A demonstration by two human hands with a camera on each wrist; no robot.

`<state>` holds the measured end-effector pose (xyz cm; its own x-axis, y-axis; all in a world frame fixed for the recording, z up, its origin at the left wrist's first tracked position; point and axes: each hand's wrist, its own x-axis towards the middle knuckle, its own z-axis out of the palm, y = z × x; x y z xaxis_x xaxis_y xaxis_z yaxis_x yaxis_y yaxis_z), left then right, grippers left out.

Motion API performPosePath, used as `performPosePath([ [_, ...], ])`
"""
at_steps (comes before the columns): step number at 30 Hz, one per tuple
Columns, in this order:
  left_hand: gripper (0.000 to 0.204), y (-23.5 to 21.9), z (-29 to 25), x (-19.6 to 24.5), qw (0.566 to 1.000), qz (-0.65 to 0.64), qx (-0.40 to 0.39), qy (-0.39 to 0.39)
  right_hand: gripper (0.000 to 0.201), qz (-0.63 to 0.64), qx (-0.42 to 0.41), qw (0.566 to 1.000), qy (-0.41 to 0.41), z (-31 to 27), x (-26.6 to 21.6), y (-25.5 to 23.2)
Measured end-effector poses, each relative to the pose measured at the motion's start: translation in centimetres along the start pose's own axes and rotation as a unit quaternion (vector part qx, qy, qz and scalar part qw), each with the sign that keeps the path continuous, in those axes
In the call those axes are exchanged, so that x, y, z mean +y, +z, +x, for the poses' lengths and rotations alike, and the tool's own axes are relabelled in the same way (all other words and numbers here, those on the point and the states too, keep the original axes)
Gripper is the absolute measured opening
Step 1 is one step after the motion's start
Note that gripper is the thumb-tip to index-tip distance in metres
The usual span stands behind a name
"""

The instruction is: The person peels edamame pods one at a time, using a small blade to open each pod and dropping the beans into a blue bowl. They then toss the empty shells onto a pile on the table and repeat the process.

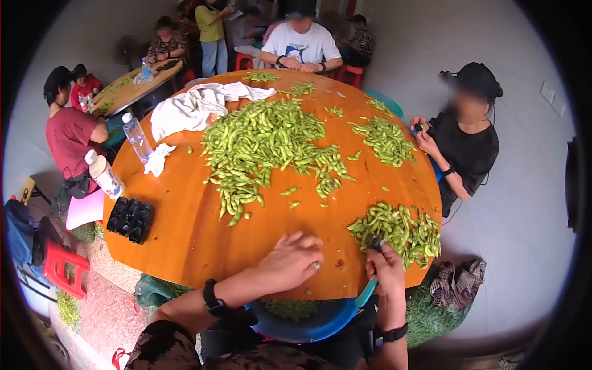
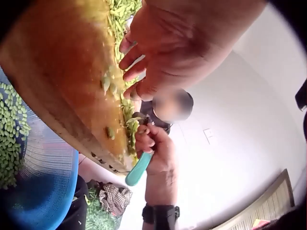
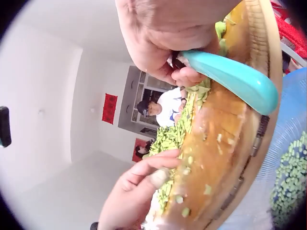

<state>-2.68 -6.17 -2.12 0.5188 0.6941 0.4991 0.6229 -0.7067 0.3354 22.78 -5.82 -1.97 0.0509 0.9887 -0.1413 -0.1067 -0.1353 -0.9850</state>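
My left hand (image 1: 288, 261) hovers low over the near side of the wooden table (image 1: 185, 216), fingers spread and loosely bent, holding nothing. My right hand (image 1: 387, 271) grips a tool by its turquoise handle (image 3: 235, 79), whose rounded end sticks out below the palm. A dark piece (image 1: 374, 242) shows at the fingertips; I cannot tell what kind of tool it is. Those fingertips are at the edge of a small heap of green soybean pods (image 1: 401, 231). Below the table edge, a blue basin (image 2: 53, 187) contains shelled green beans (image 2: 9, 134).
A large pod pile (image 1: 265, 139) covers the table's middle. White cloth (image 1: 191, 111), a water bottle (image 1: 137, 139), a white-capped bottle (image 1: 105, 174) and a black tray (image 1: 130, 220) are along the left. People sit opposite and at the right. A checked cloth (image 1: 457, 283) lies low at right.
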Motion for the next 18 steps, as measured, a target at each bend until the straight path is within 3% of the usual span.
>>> performPosePath([
  [1,0.014,-1.5,0.0,0.5,0.999,0.013,-0.008,-0.033,0.002,-0.006,-0.005,1.0,0.006,-0.2,0.4,0.2],
  [2,0.016,-3.7,-0.1,1.3,0.984,0.032,-0.06,-0.162,0.003,-0.012,-0.009,1.0,0.013,-0.4,0.8,0.5],
  [4,0.016,-4.7,-1.4,-1.9,0.974,0.153,0.001,-0.165,0.003,0.002,-0.007,1.0,-0.001,-0.5,1.3,0.8],
  [6,0.013,-4.4,-2.1,-4.4,0.935,0.199,0.015,-0.293,0.002,-0.03,-0.015,0.999,-0.035,-1.0,1.5,0.9],
  [8,0.01,-2.9,-3.3,-7.2,0.938,0.198,0.025,-0.283,0.001,-0.051,-0.021,0.997,-0.058,-1.1,1.9,0.9],
  [10,0.012,-1.2,-4.2,-8.9,0.924,0.284,-0.075,-0.245,0.001,-0.047,-0.032,0.996,-0.066,-1.1,2.0,0.9],
  [11,0.012,-0.8,-4.3,-8.1,0.923,0.288,-0.073,-0.244,0.001,-0.045,-0.034,0.996,-0.07,-1.0,1.9,0.8],
  [13,0.01,-1.7,-3.2,-3.7,0.977,-0.005,0.01,-0.213,0.001,-0.041,-0.022,0.997,-0.064,-1.1,2.1,0.8],
  [16,0.008,-2.6,-2.9,-2.0,0.974,0.023,0.04,-0.221,0.002,-0.038,-0.032,0.997,-0.064,-1.1,2.3,0.6],
  [18,0.014,-3.9,-2.9,-3.5,0.941,0.206,0.056,-0.263,0.003,-0.03,-0.035,0.997,-0.054,-1.1,2.2,0.6],
])
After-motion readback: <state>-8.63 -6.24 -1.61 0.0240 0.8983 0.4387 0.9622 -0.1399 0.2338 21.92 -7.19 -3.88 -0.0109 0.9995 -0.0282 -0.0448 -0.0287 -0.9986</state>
